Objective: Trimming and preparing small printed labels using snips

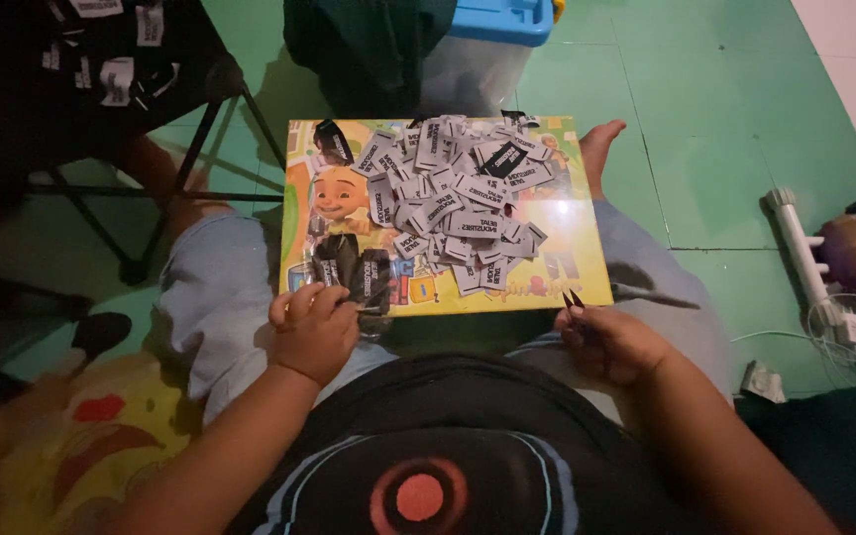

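While I look down from the head camera, my left hand (pixel 314 332) is curled at the near edge of the cartoon-printed board (pixel 587 248) on my lap, fingers pinching a thin dark strip beside two black label bundles (pixel 354 272). My right hand (pixel 606 342) is clenched around small snips (pixel 574 299), tips pointing up at the board's near right corner. Loose grey fabric labels (pixel 453 198) are heaped across the board. Green floor (pixel 725 119) around.

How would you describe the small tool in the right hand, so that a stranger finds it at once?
Start at the colourful cartoon board lying across the person's lap. At its near right corner is the right hand. The snips are the two thin dark points sticking up from that hand, unlike the flat grey labels piled on the board.
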